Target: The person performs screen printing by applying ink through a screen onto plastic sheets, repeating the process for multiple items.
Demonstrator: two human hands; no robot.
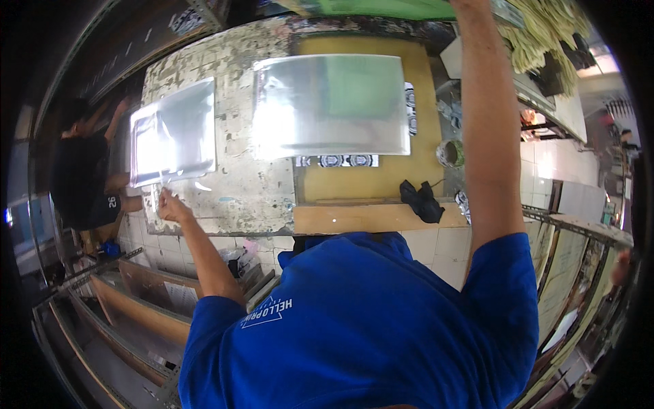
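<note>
My left hand [175, 206] is closed at the near edge of a stack of clear, shiny plastic sheets [194, 129], pinching what looks like the corner of one sheet. The stack lies on the left of a worn, paint-stained tabletop [235, 123]. Another clear plastic sheet [293, 102] lies flat in the middle, partly over a yellow board [334, 184]. Black-and-white printed pieces [340, 161] show past its near and right edges. My right arm [492, 123] stretches to the far side beside a green panel [381, 7]; its fingers are cut off by the upper edge.
A crumpled black cloth [421, 202] lies on the wooden strip [368, 218] along the near edge. An open tin [449, 154] stands right of the board. Racks with wooden panels [143, 307] are at the lower left. Another person [82, 163] is at the far left.
</note>
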